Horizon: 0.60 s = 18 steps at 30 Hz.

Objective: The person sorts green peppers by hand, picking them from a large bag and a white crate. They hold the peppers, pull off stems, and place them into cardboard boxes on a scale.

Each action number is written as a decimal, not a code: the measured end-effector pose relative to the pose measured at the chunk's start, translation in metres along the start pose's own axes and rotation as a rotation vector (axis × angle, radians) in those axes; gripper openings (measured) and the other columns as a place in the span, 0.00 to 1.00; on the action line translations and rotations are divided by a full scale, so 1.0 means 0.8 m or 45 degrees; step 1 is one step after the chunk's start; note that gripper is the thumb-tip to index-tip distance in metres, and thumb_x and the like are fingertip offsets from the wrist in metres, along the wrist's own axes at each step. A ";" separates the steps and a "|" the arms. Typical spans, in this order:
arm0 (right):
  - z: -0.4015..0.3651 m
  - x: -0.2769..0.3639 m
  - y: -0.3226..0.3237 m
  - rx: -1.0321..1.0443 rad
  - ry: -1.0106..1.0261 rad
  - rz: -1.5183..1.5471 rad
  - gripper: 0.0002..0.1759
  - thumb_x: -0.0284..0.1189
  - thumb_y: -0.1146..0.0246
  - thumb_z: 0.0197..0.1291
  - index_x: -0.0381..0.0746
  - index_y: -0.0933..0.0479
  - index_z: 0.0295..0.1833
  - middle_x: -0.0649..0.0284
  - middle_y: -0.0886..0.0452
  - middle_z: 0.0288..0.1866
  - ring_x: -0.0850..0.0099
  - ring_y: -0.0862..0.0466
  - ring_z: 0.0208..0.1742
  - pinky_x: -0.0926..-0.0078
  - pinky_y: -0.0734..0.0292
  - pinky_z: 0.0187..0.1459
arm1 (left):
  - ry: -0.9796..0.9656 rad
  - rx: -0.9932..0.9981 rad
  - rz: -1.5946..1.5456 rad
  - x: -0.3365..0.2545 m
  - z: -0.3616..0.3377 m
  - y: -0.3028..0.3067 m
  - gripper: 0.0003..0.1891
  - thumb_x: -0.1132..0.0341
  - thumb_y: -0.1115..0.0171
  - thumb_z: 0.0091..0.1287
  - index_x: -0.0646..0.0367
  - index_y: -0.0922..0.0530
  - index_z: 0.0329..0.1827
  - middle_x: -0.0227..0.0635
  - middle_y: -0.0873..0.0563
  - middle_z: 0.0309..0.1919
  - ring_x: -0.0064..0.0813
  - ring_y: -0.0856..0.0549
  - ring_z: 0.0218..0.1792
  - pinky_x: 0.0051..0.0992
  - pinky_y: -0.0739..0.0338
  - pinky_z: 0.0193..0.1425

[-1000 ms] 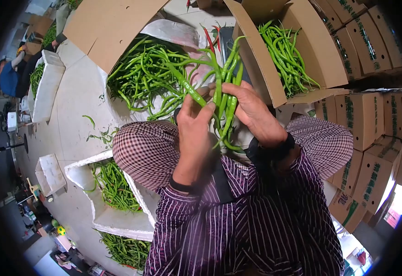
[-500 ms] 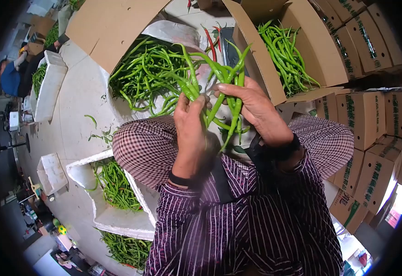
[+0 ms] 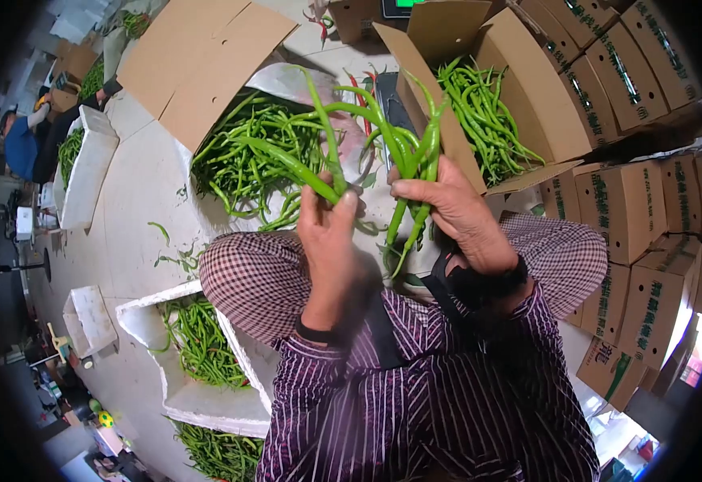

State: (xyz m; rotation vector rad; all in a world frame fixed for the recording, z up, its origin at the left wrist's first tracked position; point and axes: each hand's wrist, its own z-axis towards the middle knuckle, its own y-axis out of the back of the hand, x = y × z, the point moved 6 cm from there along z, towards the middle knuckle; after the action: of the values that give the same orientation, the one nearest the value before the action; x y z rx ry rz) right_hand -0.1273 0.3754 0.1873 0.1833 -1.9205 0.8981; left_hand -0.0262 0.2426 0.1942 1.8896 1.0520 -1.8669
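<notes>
Between the thumb and fingers of my left hand point(image 3: 325, 229) are a couple of long green chili peppers point(image 3: 291, 163), pointing up and to the left. My right hand point(image 3: 459, 207) grips a bunch of green chili peppers point(image 3: 406, 153), some tips rising above the fist and others hanging below it. The two hands are apart over my lap. Just beyond them lies a large heap of green chili peppers point(image 3: 246, 161) under a cardboard flap point(image 3: 206, 56). Beyond my right hand, an open cardboard box point(image 3: 556, 104) holds more green chili peppers point(image 3: 487, 120).
Foam boxes point(image 3: 206, 410) with peppers stand at my left. Stacked cartons point(image 3: 620, 201) line the right side. A few red peppers point(image 3: 361, 100) lie near the open box, and a green-lit display point(image 3: 403, 3) shows behind it. Another person point(image 3: 26, 145) is at far left.
My hands have moved apart, splitting the peppers held close together before. The bunch stays in my right hand, and a couple remain in my left. The view has tilted slightly upward.
</notes>
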 end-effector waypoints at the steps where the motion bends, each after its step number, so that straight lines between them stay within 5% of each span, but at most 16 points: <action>1: 0.002 -0.003 0.001 -0.001 0.040 -0.011 0.27 0.22 0.30 0.54 0.35 0.28 0.60 0.65 0.20 0.49 0.76 0.21 0.50 0.76 0.27 0.55 | 0.027 0.055 0.028 0.001 -0.002 -0.005 0.19 0.72 0.41 0.68 0.67 0.32 0.60 0.33 0.22 0.43 0.22 0.22 0.42 0.23 0.27 0.51; 6: 0.003 -0.008 -0.016 0.062 0.078 0.007 0.29 0.23 0.30 0.53 0.36 0.29 0.62 0.65 0.20 0.49 0.75 0.21 0.49 0.75 0.27 0.55 | -0.034 0.215 0.175 0.004 -0.007 -0.013 0.20 0.72 0.40 0.67 0.68 0.31 0.61 0.33 0.21 0.43 0.21 0.23 0.41 0.22 0.27 0.46; 11: 0.004 -0.015 -0.011 0.029 0.035 -0.031 0.27 0.19 0.30 0.52 0.37 0.29 0.59 0.67 0.22 0.45 0.77 0.22 0.47 0.80 0.27 0.52 | -0.018 -0.036 -0.143 0.005 -0.002 0.010 0.15 0.72 0.37 0.65 0.63 0.26 0.53 0.28 0.23 0.34 0.15 0.27 0.26 0.17 0.34 0.26; 18: 0.002 -0.012 -0.027 -0.018 0.092 -0.415 0.24 0.23 0.28 0.51 0.37 0.26 0.55 0.67 0.20 0.44 0.78 0.22 0.46 0.79 0.26 0.50 | 0.110 0.032 -0.094 -0.005 -0.005 -0.008 0.15 0.71 0.33 0.63 0.66 0.24 0.51 0.23 0.24 0.27 0.12 0.31 0.20 0.15 0.40 0.21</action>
State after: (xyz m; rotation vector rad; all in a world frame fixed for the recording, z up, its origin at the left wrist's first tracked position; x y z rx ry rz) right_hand -0.1134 0.3566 0.1898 0.4361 -1.7649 0.6634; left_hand -0.0266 0.2486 0.1999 1.9870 1.1454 -1.8616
